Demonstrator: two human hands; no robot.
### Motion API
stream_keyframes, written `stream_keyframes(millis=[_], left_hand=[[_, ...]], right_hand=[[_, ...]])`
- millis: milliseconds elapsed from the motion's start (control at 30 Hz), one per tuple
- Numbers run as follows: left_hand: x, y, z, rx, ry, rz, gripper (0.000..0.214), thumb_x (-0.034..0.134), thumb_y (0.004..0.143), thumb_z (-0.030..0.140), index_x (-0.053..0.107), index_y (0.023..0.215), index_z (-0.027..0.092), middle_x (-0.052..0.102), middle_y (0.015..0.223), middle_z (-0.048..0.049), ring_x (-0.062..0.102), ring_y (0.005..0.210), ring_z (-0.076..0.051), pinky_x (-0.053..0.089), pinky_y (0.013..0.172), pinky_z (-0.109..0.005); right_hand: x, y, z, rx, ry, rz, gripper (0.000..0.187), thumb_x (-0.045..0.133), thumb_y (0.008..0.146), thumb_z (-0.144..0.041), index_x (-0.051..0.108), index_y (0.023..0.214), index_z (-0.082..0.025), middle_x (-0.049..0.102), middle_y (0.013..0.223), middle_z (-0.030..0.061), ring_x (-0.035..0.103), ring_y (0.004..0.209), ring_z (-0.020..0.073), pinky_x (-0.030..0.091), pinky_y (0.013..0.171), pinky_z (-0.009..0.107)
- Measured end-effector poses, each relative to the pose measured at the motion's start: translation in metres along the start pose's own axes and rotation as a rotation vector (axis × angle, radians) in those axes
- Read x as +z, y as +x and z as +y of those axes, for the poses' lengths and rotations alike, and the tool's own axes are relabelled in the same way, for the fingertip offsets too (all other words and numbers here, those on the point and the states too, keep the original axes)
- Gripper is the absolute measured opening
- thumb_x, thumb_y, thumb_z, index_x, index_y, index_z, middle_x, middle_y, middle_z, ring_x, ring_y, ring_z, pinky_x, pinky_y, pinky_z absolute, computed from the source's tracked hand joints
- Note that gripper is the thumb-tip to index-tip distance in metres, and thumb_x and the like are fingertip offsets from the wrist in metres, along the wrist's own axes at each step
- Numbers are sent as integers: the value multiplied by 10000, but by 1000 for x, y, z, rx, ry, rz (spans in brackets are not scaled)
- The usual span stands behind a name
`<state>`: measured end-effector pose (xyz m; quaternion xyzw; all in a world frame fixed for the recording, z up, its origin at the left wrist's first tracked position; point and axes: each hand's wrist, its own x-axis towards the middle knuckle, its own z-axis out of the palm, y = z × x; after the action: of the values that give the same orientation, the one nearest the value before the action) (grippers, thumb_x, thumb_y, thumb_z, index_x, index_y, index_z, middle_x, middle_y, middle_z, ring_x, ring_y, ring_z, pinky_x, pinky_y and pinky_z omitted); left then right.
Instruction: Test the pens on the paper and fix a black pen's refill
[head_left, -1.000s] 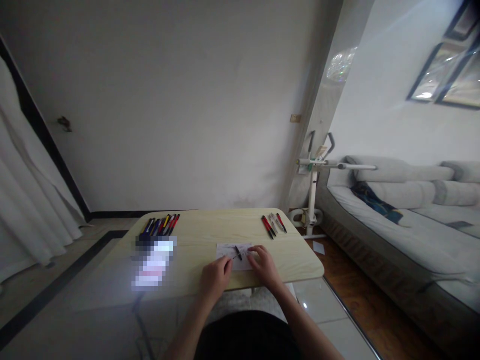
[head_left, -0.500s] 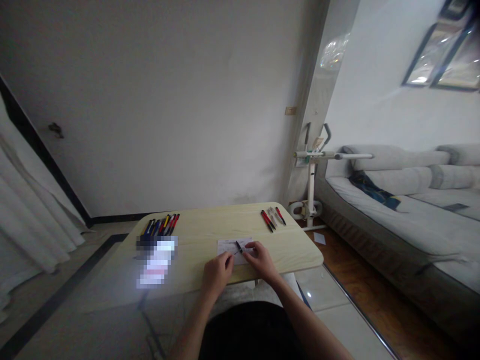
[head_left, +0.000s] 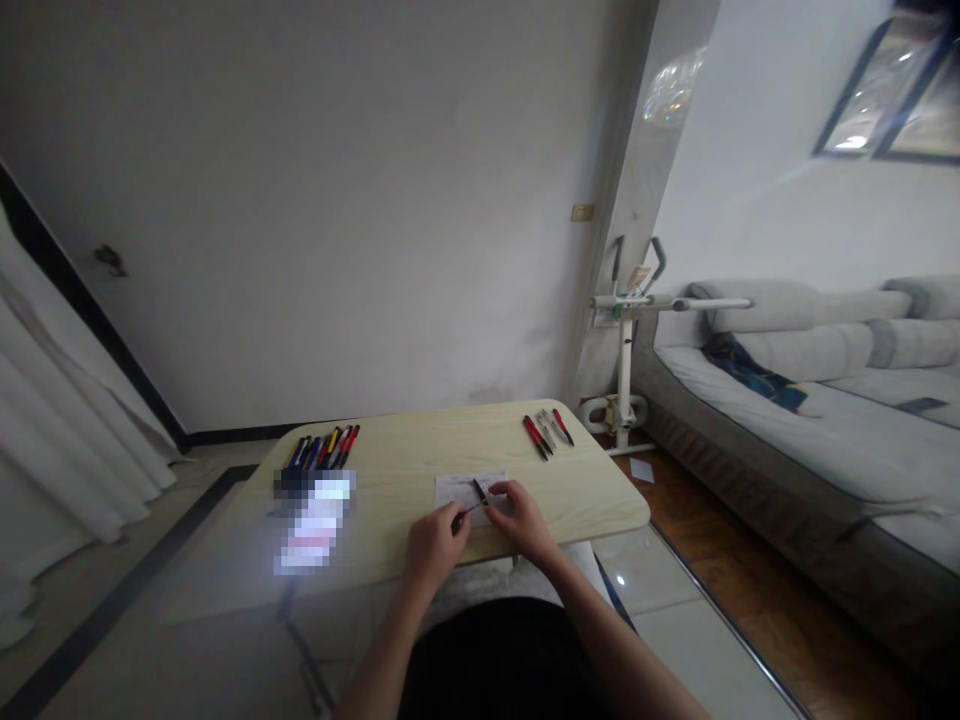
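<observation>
My left hand [head_left: 439,545] is closed in a pinch at the table's near edge. A thin dark stick-like piece [head_left: 471,510], perhaps a pen part, sticks out of its fingertips to the right. Opposite it, my right hand [head_left: 523,520] has thumb and forefinger curled together at the lower end of a black pen [head_left: 480,490]. The pen slants up and left over a white paper sheet [head_left: 451,488] with faint print. The fingertips of both hands nearly meet above the paper, and small details between them are too fine to make out.
Several pens and markers [head_left: 324,447] lie in a row at the table's back left, near a blurred-out bright patch [head_left: 315,525]. More pens [head_left: 546,433], red and pale, lie at the back right. Beyond the light wooden table [head_left: 420,440] stand an exercise machine [head_left: 624,350] and a sofa [head_left: 787,400].
My left hand has turned slightly, and more of the thin dark piece shows at its fingertips. The right hand and black pen stay nearly in place. The view has shifted slightly.
</observation>
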<state>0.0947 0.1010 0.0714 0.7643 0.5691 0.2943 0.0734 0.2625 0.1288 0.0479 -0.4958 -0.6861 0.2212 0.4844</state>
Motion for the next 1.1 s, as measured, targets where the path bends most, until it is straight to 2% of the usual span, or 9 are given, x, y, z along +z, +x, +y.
stream_keyframes(millis=[533,700,933,1100], left_hand=[[-1,2,3,-18,-55,14,185,454,813,293,612,871,216,668,805,-20,599,718,-140,385,641,-225],[-2,7,-4,-56,-224,12,213,441,823,317,596,885,184,649,802,-26,573,678,-114,406,635,-205],[-6,24,-18,-244,-442,132,224,494,795,345,577,863,149,631,746,-26,574,678,-114,445,662,-207],[-7,33,-19,-277,-549,117,258,529,776,337,545,949,145,632,838,-54,587,746,-133,460,683,-220]], right_hand=[[-4,-1,-4,5,-54,-41,234,568,695,-248,564,923,-195,600,906,48,549,867,181,429,776,319],[-7,0,-6,19,-69,-89,242,564,714,-254,550,949,-200,585,921,48,539,877,178,431,781,315],[-8,3,-16,69,-88,-147,239,542,738,-223,538,977,-221,559,995,61,509,969,198,409,862,355],[-6,6,-19,103,-76,-146,221,533,753,-237,552,973,-226,556,1018,67,506,993,206,407,881,373]])
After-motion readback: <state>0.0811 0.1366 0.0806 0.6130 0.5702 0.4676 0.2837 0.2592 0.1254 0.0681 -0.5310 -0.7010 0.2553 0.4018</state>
